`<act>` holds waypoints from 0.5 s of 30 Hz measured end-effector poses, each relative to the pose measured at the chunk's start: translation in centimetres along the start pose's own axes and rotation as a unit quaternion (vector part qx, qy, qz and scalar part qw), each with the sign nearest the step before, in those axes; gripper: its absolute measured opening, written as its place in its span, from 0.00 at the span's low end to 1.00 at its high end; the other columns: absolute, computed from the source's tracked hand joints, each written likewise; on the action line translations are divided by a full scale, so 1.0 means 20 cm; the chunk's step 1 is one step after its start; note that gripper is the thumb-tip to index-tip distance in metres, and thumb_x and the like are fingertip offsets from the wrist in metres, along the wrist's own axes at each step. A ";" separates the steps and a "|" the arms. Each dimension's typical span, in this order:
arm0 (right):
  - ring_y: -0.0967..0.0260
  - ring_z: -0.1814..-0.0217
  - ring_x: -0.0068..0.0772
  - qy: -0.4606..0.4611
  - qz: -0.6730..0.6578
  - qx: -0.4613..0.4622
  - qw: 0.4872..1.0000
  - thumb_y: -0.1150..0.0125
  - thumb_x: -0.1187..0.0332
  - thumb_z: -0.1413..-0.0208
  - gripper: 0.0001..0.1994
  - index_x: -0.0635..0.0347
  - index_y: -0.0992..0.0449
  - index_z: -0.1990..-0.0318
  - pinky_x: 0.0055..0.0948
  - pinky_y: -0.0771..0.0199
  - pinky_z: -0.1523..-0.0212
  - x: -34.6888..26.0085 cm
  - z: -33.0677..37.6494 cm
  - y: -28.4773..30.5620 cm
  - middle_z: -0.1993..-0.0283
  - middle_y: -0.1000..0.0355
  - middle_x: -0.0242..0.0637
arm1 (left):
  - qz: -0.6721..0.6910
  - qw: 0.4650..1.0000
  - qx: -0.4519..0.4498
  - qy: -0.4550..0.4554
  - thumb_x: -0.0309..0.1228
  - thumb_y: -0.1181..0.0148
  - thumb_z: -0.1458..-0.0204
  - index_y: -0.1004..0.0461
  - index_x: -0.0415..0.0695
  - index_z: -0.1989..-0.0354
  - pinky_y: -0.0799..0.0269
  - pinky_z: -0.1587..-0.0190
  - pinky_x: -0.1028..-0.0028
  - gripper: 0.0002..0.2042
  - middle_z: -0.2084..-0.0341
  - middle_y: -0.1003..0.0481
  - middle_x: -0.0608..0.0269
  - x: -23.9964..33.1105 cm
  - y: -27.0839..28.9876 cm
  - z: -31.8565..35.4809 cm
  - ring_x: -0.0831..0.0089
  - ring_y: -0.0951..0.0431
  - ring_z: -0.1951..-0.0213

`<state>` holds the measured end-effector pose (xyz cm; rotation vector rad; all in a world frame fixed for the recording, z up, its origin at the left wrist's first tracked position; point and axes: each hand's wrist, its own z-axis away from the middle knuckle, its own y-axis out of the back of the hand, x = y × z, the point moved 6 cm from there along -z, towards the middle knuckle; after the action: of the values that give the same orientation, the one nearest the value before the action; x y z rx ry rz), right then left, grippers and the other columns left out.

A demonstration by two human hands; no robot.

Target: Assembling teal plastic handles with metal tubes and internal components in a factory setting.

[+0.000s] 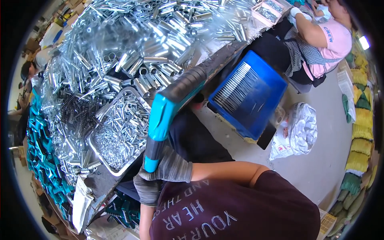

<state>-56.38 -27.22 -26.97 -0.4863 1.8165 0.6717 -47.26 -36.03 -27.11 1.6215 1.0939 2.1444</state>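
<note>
A teal-and-black L-shaped handle [162, 116] stands close in front of my chest, its long black part slanting up and to the right. My right hand [174, 166], in a grey striped glove, closes round its lower end, the fingers partly behind it. My left hand [148, 191], gloved alike, is curled just below that end, against the right hand; what its fingers hold is hidden. Left of the handle, a metal tray [116, 173] holds many small shiny pins [124, 120]. Dark coil springs [76, 114] lie beside the tray.
Loose metal tubes [160, 34] heap across the table. Teal parts [44, 160] pile along its far left. At right are a blue crate [266, 108] of metal rods, a white sack [302, 126] on the floor, and a seated co-worker [320, 44] near a small parts box [266, 14].
</note>
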 end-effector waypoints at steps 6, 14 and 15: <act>0.35 0.57 0.35 0.068 0.041 -0.203 0.976 0.45 0.59 0.46 0.12 0.56 0.33 0.62 0.35 0.35 0.59 0.16 0.03 -0.08 0.61 0.33 0.33 | 0.144 0.984 -0.100 0.020 0.23 0.44 0.53 0.27 0.39 0.51 0.28 0.56 0.71 0.17 0.62 0.22 0.50 -0.05 -0.11 -0.05 0.63 0.20 0.58; 0.35 0.39 0.44 -0.105 -0.328 -0.529 0.776 0.36 0.43 0.53 0.40 0.63 0.35 0.39 0.34 0.37 0.42 0.20 -0.04 0.59 0.42 0.32 0.45 | -0.217 0.919 -0.329 0.001 0.40 0.41 0.54 0.21 0.45 0.63 0.29 0.55 0.61 0.14 0.67 0.22 0.49 -0.47 -0.15 0.00 0.54 0.23 0.58; 0.35 0.40 0.43 -0.068 -0.193 -0.539 0.817 0.34 0.45 0.54 0.39 0.60 0.35 0.39 0.34 0.36 0.43 0.22 -0.03 0.57 0.42 0.31 0.45 | -0.287 0.872 -0.395 0.028 0.47 0.41 0.54 0.21 0.48 0.61 0.29 0.55 0.61 0.18 0.65 0.22 0.51 -0.60 -0.22 0.01 0.54 0.24 0.57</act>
<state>-65.25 -19.06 -28.64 -1.4597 0.9838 1.3741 -43.85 -40.08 -38.77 0.7401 0.4767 1.8408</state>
